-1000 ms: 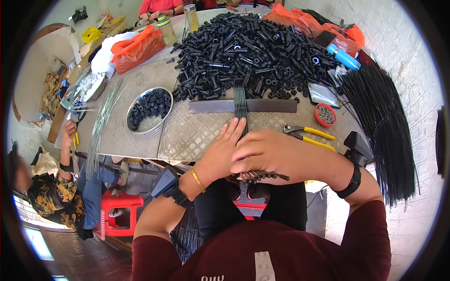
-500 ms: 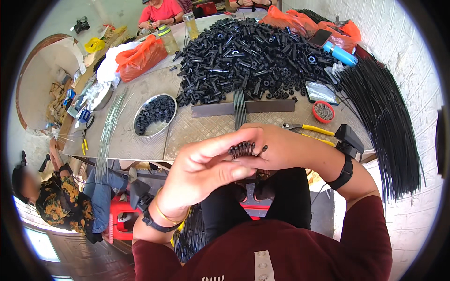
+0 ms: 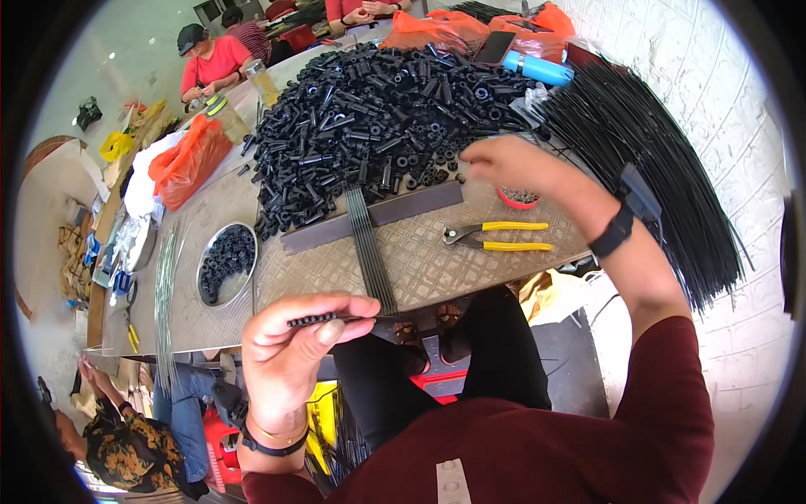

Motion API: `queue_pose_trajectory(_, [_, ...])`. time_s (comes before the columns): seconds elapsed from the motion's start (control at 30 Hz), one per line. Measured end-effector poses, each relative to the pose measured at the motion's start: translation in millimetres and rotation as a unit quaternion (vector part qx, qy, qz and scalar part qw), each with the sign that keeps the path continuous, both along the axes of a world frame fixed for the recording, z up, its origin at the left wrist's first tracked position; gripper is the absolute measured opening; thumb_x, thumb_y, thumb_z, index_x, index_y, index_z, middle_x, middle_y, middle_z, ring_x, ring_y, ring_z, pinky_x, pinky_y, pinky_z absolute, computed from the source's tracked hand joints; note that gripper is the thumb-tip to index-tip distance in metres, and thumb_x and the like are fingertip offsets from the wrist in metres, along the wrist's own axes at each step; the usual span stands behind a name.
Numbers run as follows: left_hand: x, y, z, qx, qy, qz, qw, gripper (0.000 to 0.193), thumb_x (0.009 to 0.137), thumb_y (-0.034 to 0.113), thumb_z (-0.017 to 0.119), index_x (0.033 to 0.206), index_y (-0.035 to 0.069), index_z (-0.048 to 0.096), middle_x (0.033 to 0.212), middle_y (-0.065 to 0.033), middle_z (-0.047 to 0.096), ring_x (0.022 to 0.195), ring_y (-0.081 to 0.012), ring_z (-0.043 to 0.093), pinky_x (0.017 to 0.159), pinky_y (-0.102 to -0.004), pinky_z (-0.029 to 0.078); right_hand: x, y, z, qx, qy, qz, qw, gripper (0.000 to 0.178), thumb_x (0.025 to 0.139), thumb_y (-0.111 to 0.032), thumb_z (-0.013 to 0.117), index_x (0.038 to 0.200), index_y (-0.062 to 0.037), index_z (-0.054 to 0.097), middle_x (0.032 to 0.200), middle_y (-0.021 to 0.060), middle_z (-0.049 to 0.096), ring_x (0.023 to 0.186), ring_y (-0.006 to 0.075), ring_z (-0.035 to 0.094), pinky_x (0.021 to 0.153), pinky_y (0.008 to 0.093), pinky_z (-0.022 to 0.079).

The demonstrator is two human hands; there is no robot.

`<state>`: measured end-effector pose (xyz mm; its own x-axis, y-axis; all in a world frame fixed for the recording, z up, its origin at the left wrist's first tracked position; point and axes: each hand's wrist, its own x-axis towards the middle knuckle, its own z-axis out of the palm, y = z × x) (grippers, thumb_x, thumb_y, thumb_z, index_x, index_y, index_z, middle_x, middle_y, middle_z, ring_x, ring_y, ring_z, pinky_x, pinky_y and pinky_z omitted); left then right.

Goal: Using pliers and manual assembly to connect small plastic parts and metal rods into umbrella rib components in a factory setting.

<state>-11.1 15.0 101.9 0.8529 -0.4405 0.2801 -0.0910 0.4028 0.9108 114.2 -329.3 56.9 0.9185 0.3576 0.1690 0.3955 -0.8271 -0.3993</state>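
Observation:
My left hand (image 3: 290,344) is closed at the near table edge, thumb and fingers pinching a tight row of small black-tipped pieces (image 3: 312,319); their lower parts are hidden. Out over the table, my right hand (image 3: 512,164) is beside the near right edge of the pile of black tubes and rings (image 3: 361,118). Its fingertips are turned down and partly hidden, so their grip is unclear. Just below it sits a small red bowl (image 3: 520,202) of tiny metal pieces. Between my hands, a bundle of thin dark rods (image 3: 371,260) lies across a flat metal bar (image 3: 311,236).
Yellow-handled pliers (image 3: 514,236) lie near the right table edge. At left stand a round metal bowl (image 3: 206,294) of black rings and a bunch of thin wires (image 3: 165,294). Long black rods (image 3: 663,160) spread at right, near a blue bottle (image 3: 537,67). Other people sit around.
My hands were together over the black-tipped pieces. My right hand has left them and reached forward and right to the pile, while my left keeps the row, lower and farther left. The view has shifted.

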Motion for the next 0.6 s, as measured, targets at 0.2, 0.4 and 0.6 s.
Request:
queue_pose_trajectory(0.2, [8,-6,13,0.032,0.037,0.072,0.996,0.027,0.085,-0.002,0.056,0.111,-0.009,0.056,0.103,-0.023,0.062,0.1,-0.0317,0.061,0.086,-0.0395,0.052,54,-94,-51,-0.106,-0.027,-0.148,0.983,0.019,0.08,-0.021,0.059,0.091,-0.006,0.063,0.089,0.0174,0.064,0.086,0.0342,0.061,0.074,0.0422,0.046])
queue_pose_trajectory(0.4, [17,-11,14,0.036,0.049,0.084,0.995,0.032,0.084,0.005,0.06,0.113,-0.007,0.055,0.1,-0.0228,0.061,0.099,-0.0386,0.06,0.083,-0.0418,0.054,67,-105,-71,-0.108,-0.079,-0.083,0.988,0.012,0.078,-0.015,0.055,0.085,-0.0054,0.06,0.084,0.0173,0.061,0.082,0.0351,0.059,0.071,0.0412,0.046])
queue_pose_trajectory(0.6, [11,-10,15,0.05,0.061,0.069,0.995,0.024,0.085,0.004,0.058,0.108,-0.003,0.059,0.101,-0.0237,0.061,0.099,-0.0365,0.061,0.084,-0.0424,0.054,58,-95,-67,-0.109,-0.109,-0.145,0.977,0.012,0.084,-0.015,0.051,0.086,-0.003,0.054,0.087,0.0191,0.055,0.084,0.0369,0.056,0.074,0.0435,0.044])
